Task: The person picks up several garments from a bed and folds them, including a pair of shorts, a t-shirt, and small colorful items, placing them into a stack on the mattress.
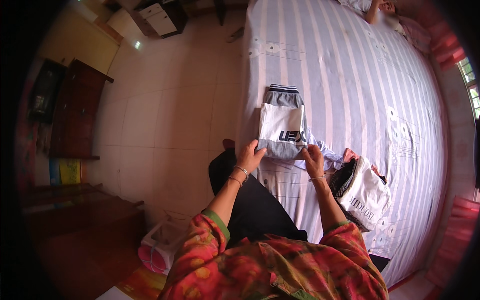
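A folded grey and white garment [282, 122] with dark lettering lies flat near the bed's left edge. Beyond its white part shows grey cloth ending in a black-and-white striped band [284, 89]. My left hand [250, 156] pinches the near left corner between thumb and fingers. At the near right corner my right hand [313, 159] grips the cloth the same way. Partly under the garment and my right hand, a crumpled pale lilac cloth [330, 156] spreads to the right. A bangle circles each wrist.
A pile of folded clothes [365, 197], topped by a white piece with lettering, sits right of my right forearm. A striped, flowered sheet [337, 93] covers the bed. Another person [375, 11] lies at its far right. A dark flat object [379, 261] rests near my right side.
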Available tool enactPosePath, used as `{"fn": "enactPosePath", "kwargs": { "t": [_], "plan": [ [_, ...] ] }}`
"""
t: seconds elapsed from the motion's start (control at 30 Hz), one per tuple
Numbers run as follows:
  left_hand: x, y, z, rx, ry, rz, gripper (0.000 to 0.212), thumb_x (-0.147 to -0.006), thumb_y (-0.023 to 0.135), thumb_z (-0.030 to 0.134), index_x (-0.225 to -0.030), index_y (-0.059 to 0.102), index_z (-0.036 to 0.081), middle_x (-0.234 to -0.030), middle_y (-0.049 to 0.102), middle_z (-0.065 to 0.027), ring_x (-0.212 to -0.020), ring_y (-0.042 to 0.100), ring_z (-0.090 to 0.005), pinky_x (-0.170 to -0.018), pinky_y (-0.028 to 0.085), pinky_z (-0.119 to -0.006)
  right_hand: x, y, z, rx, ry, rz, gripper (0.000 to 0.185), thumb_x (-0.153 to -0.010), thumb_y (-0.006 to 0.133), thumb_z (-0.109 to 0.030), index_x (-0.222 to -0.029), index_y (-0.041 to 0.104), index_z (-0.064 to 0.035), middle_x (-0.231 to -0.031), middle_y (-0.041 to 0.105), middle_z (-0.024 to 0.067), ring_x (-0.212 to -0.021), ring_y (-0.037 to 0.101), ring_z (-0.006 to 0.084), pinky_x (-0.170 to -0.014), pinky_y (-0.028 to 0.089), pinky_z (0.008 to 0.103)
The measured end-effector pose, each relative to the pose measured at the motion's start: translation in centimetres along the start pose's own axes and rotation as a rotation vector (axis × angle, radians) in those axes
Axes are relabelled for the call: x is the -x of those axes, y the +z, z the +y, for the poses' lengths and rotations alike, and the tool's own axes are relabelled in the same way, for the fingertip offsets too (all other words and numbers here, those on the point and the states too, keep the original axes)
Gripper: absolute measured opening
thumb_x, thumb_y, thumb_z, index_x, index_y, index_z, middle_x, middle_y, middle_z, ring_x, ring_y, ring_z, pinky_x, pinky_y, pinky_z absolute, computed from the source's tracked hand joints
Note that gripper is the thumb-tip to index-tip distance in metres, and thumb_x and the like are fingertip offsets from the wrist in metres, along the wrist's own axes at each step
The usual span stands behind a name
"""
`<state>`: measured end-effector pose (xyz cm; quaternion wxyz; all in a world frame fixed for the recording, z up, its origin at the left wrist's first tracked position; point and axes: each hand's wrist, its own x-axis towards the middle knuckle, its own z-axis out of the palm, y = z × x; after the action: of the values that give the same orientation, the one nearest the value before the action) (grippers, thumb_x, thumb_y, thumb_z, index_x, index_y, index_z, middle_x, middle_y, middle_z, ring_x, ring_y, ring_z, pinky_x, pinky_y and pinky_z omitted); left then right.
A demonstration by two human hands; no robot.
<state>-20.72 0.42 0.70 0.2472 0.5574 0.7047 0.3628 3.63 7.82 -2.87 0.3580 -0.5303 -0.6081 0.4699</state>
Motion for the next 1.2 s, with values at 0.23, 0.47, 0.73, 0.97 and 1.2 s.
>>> {"fn": "enactPosePath", "kwargs": {
  "t": [0.23, 0.47, 0.73, 0.97, 1.2],
  "plan": [
    [2.7, -3.5, 5.3, 0.107, -0.111, -0.113, 0.033, -0.081, 0.060, 0.027, -0.082, 0.045, -0.002, -0.068, 0.052, -0.0215, -0.062, 0.049, -0.0386, -0.055, 0.040, -0.041, 4.2, -2.6, -4.6, 0.017, -0.062, -0.011, 0.016, -0.086, 0.058, -0.014, -0.086, 0.052, 0.0007, -0.071, 0.055, 0.0035, -0.065, 0.049, 0.0103, -0.060, 0.042, 0.0251],
    [7.7, -0.5, 2.5, 0.022, -0.095, -0.055, 0.030, -0.081, 0.059, 0.027, -0.088, 0.048, -0.001, -0.076, 0.058, -0.0258, -0.074, 0.055, -0.0443, -0.063, 0.044, -0.049, 10.1, -1.0, 1.9, 0.022, 0.170, -0.039, 0.017, -0.086, 0.059, -0.015, -0.082, 0.052, -0.0007, -0.069, 0.050, -0.0014, -0.060, 0.044, 0.0053, -0.053, 0.038, 0.0219],
    [3.9, -8.8, 7.2, 0.142, 0.012, 0.134, 0.030, -0.083, 0.062, 0.024, -0.081, 0.047, -0.001, -0.060, 0.044, -0.0121, -0.054, 0.043, -0.0205, -0.051, 0.037, -0.032, 7.1, -0.1, -9.9, -0.348, 0.102, -0.078, 0.017, -0.088, 0.058, -0.019, -0.083, 0.051, -0.0037, -0.067, 0.049, -0.0040, -0.058, 0.042, 0.0026, -0.050, 0.033, 0.0188],
    [14.3, -13.8, 7.2, 0.091, -0.098, 0.066, 0.027, -0.083, 0.060, 0.024, -0.082, 0.046, 0.001, -0.061, 0.050, -0.0191, -0.050, 0.052, -0.0319, -0.046, 0.038, -0.038, 14.5, 2.6, -10.0, -0.258, 0.250, -0.365, 0.020, -0.087, 0.060, -0.019, -0.085, 0.051, -0.0021, -0.062, 0.050, -0.0031, -0.055, 0.043, 0.0027, -0.047, 0.033, 0.0199],
    [22.8, -9.1, -0.4, 0.394, -0.519, 0.011, 0.040, -0.081, 0.065, 0.035, -0.089, 0.057, -0.003, -0.074, 0.061, -0.0131, -0.068, 0.058, -0.0169, -0.060, 0.045, -0.033, 15.6, 3.4, -7.9, 0.120, 0.208, -0.532, 0.032, -0.085, 0.061, -0.027, -0.091, 0.053, 0.0036, -0.061, 0.055, 0.0033, -0.057, 0.048, 0.0070, -0.051, 0.038, 0.0239]
  ]
}}
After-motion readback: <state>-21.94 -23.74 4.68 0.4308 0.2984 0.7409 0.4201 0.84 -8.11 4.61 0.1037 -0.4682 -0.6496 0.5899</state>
